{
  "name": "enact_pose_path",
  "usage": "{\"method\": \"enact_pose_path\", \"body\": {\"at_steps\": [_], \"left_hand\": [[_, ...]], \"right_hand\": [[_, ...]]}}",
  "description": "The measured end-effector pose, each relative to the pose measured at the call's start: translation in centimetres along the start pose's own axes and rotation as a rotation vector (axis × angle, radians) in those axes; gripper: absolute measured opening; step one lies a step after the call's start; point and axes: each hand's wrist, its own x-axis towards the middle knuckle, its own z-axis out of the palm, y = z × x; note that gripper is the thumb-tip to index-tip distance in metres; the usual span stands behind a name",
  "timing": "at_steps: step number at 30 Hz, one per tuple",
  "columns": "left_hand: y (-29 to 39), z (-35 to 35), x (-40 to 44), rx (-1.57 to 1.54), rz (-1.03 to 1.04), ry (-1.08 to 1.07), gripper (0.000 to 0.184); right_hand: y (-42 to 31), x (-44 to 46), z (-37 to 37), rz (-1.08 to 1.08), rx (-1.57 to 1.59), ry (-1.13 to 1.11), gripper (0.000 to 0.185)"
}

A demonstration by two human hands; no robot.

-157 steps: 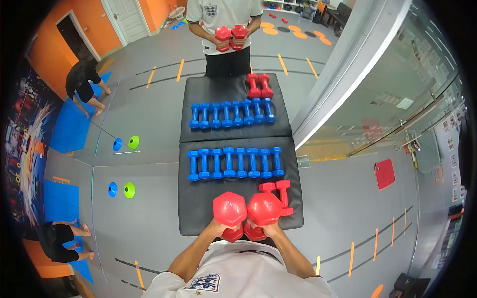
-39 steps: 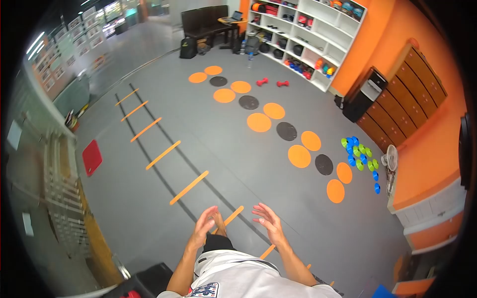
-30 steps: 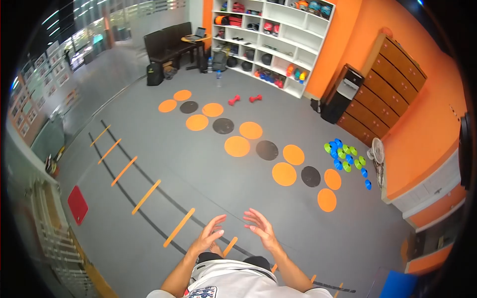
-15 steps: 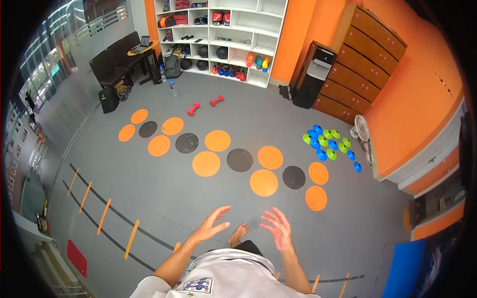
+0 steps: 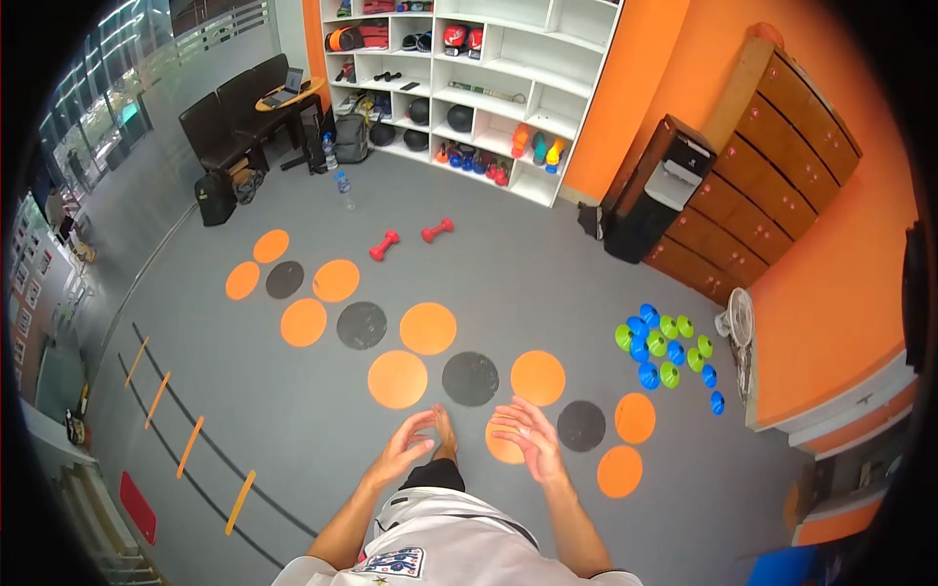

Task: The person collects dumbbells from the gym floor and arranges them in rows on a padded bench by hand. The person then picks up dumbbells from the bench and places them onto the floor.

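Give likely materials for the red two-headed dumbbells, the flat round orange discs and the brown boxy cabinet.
Red two-headed dumbbells: probably rubber- or vinyl-coated, fairly matte; even saturated colour, core hidden.
Flat round orange discs: likely thin rubber or plastic, matte; uniformly coloured, lying flat.
Brown boxy cabinet: perhaps wood or veneer, satin; warm brown, grain unclear.

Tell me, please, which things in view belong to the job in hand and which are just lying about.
Likely part of the job (closest by):
orange floor discs
black floor discs

Probably just lying about:
red dumbbells
blue cones
green cones
bottles
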Motion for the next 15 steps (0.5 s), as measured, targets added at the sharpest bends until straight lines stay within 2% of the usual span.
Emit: {"method": "enact_pose_path", "body": {"at_steps": [4,9,12,15], "left_hand": [[0.7,-2.9,11.7,-0.057,-0.012,-0.013,0.055],[5.6,-5.3,26.1,-0.055,-0.030,-0.130,0.050],[8.3,-6.2,33.1,0.029,-0.004,-0.129,0.054],[9.3,-6.7,39.5,-0.128,-0.055,-0.136,0.052]], "right_hand": [[-3.5,9.3,-1.9,0.013,0.011,0.034,0.055],[-6.7,20.0,-5.1,-0.018,-0.018,0.086,0.054],[-7.7,25.4,-7.1,-0.025,-0.005,0.148,0.053],[-8.0,30.6,-10.6,0.051,-0.041,0.198,0.049]]}}
